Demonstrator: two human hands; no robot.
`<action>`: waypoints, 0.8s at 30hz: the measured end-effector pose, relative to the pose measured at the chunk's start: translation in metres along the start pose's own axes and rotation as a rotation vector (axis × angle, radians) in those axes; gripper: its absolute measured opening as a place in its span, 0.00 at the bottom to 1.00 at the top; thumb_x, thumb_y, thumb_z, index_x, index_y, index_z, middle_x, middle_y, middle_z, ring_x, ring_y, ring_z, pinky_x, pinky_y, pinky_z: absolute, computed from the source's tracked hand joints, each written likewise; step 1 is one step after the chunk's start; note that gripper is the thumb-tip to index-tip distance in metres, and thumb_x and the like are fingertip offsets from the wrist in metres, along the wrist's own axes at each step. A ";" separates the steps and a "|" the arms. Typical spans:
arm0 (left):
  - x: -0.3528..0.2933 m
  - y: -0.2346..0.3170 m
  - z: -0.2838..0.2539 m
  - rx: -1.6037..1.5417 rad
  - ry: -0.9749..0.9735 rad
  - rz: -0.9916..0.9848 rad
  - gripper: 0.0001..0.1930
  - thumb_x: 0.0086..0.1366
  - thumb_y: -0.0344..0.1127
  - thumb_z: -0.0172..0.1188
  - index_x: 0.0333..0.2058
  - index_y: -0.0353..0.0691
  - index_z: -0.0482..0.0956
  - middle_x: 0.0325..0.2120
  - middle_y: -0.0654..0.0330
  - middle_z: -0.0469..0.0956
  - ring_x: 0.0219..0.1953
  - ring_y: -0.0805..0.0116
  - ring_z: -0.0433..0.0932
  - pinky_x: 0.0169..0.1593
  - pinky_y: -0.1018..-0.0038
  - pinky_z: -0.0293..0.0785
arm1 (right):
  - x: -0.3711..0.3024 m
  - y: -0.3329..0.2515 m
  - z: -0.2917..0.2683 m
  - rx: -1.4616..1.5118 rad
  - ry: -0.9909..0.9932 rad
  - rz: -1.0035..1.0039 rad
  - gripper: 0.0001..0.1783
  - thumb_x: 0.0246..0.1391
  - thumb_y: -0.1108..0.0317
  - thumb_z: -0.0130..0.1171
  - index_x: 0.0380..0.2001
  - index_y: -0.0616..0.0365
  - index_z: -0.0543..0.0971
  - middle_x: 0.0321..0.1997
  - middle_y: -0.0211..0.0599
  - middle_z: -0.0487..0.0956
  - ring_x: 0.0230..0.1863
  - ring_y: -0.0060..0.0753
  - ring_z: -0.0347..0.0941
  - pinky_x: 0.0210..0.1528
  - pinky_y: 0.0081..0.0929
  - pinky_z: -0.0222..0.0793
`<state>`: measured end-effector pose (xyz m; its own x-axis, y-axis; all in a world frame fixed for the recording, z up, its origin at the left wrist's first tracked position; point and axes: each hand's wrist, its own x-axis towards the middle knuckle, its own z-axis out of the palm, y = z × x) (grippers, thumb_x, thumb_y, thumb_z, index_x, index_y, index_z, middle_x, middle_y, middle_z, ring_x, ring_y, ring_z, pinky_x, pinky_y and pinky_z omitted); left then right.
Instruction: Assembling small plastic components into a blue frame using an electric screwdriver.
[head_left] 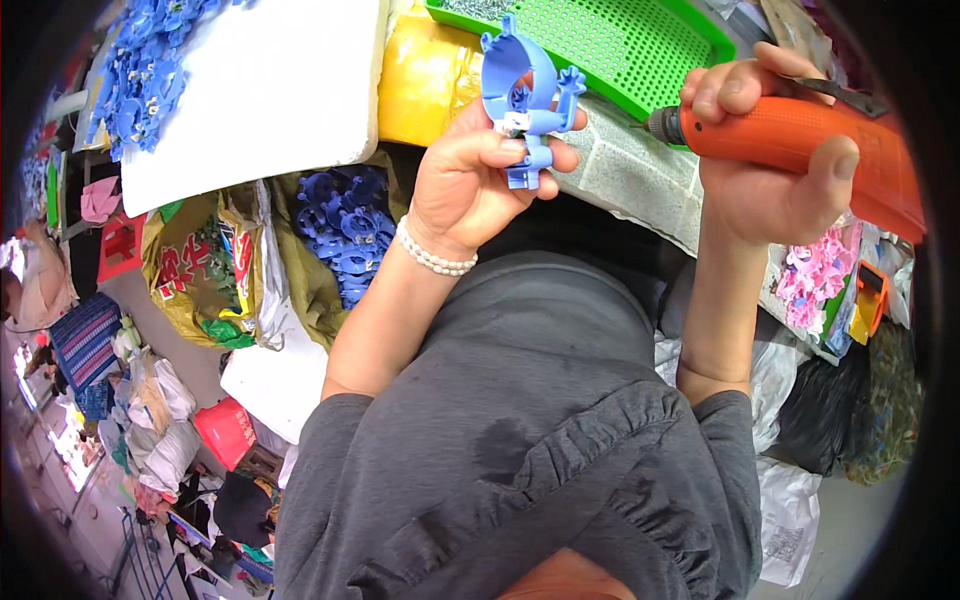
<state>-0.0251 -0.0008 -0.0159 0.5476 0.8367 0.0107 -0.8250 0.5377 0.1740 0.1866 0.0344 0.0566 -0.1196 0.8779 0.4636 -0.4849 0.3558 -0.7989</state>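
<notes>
Between the fingers and thumb of my left hand (463,175) is a blue plastic toy part (540,120), held upright, with a round hollow top and a small raised hand-shaped piece on its right. A small white bit shows at its middle. My right hand (745,190) grips an orange electric screwdriver (775,132), its dark tip pointing left toward the toy part, apart from it. The green perforated tray (600,45) lies beyond both hands, with a heap of small metal screws (475,8) at its left end.
A white board (255,90) at the left carries piled blue parts (150,60). An open sack below holds darker blue parts (345,230). A yellow taped block (425,80) sits beside the tray. Pink parts (820,270) lie at right, below the screwdriver.
</notes>
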 end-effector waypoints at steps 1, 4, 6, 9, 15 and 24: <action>-0.001 0.001 -0.001 0.008 0.002 -0.006 0.30 0.52 0.21 0.49 0.56 0.32 0.57 0.48 0.40 0.66 0.38 0.58 0.76 0.35 0.71 0.79 | -0.002 0.001 -0.001 -0.011 0.015 0.011 0.42 0.46 0.35 0.45 0.46 0.66 0.68 0.30 0.36 0.73 0.29 0.32 0.67 0.40 0.36 0.60; -0.001 0.000 -0.001 -0.062 -0.014 -0.039 0.31 0.52 0.21 0.49 0.57 0.34 0.56 0.50 0.39 0.63 0.39 0.58 0.73 0.36 0.71 0.79 | -0.003 0.001 -0.002 -0.035 0.018 -0.009 0.41 0.47 0.35 0.44 0.46 0.67 0.68 0.30 0.36 0.73 0.29 0.32 0.67 0.40 0.36 0.61; 0.002 -0.004 0.000 -0.160 0.019 -0.011 0.29 0.51 0.22 0.48 0.55 0.31 0.59 0.44 0.40 0.70 0.37 0.53 0.78 0.34 0.68 0.81 | -0.003 -0.001 -0.004 -0.036 0.011 -0.026 0.40 0.47 0.36 0.44 0.46 0.67 0.68 0.30 0.36 0.73 0.29 0.32 0.67 0.40 0.35 0.61; -0.001 -0.004 0.001 -0.172 0.038 -0.001 0.29 0.52 0.22 0.47 0.56 0.31 0.58 0.44 0.39 0.70 0.37 0.53 0.78 0.34 0.68 0.81 | -0.006 0.001 -0.001 -0.049 0.035 -0.018 0.39 0.48 0.37 0.44 0.46 0.67 0.67 0.29 0.36 0.72 0.29 0.32 0.66 0.39 0.35 0.61; -0.016 0.002 0.012 0.242 0.145 0.060 0.33 0.48 0.24 0.53 0.55 0.30 0.56 0.43 0.41 0.69 0.31 0.56 0.76 0.27 0.71 0.79 | -0.011 0.002 -0.001 -0.108 0.118 0.031 0.40 0.46 0.37 0.46 0.46 0.67 0.67 0.28 0.36 0.71 0.28 0.33 0.65 0.38 0.36 0.60; -0.149 0.038 -0.013 1.005 0.669 0.098 0.36 0.44 0.21 0.58 0.55 0.40 0.57 0.38 0.57 0.73 0.37 0.71 0.75 0.40 0.75 0.74 | -0.019 -0.008 -0.012 -0.029 0.158 0.115 0.37 0.44 0.40 0.52 0.47 0.60 0.63 0.30 0.36 0.69 0.31 0.31 0.63 0.39 0.30 0.57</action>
<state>-0.1400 -0.1033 -0.0239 0.0632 0.9175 -0.3927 -0.2193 0.3966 0.8914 0.2035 0.0190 0.0494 -0.0336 0.9519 0.3047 -0.4505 0.2577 -0.8548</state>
